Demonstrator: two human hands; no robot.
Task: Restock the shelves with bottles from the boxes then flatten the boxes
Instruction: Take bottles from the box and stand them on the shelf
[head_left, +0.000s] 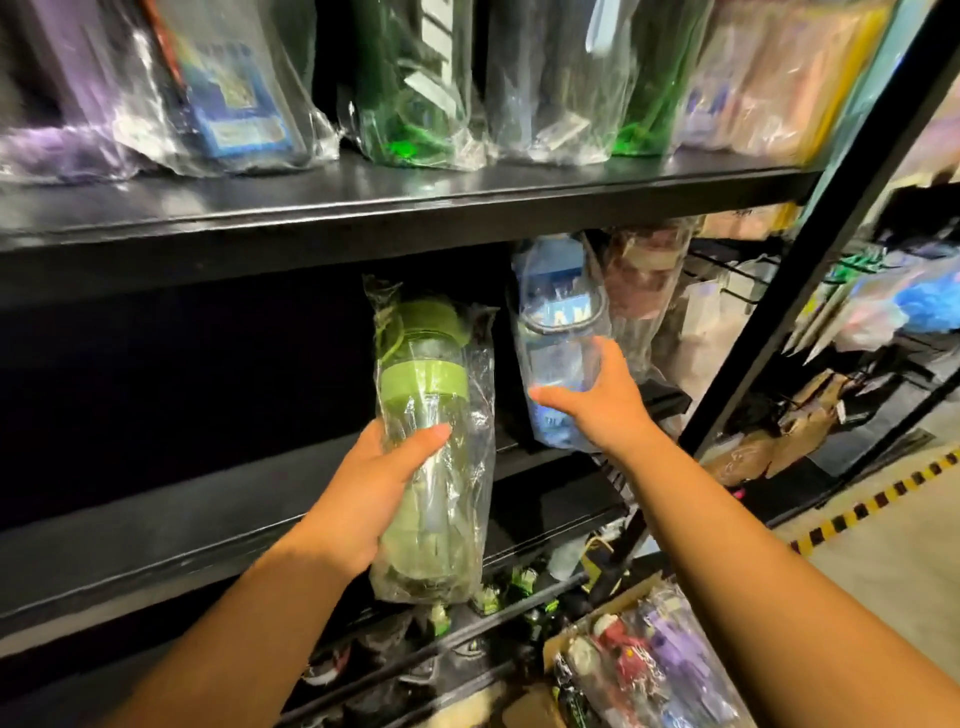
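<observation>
Nearest, low on the right, an open cardboard box (613, 603) held more wrapped bottles (649, 660), so restocking was, by my judgement, unfinished and flattening had not begun.

Above it, the left hand (374, 488) gripped the green bottle (426, 395) round its lower body, thumb across the front and fingers behind. The bottle was upright, lid up, in front of the middle shelf (156, 561) and not set on it. It sat inside a loose clear plastic bag that bunched above the lid and below the base.

Further in, the right hand (597, 405) cupped the blue bottle (558, 332), thumb on its left side and fingers curling up its right. This bottle, also bagged, stood at the right end of the middle shelf; how hard the hand squeezed could not be told.

Both looked like empty clear plastic, so probably light and stiff enough for 1 hand each. The film was the likely trouble: slick, and free to slide over the bottle. A hold round the mid-body, pinning film against plastic, seemed safer than pinching the loose bag top, which could slip or tear.

Farthest, the upper shelf (363, 208) carried a row of similar wrapped bottles (415, 104), blurred.
</observation>
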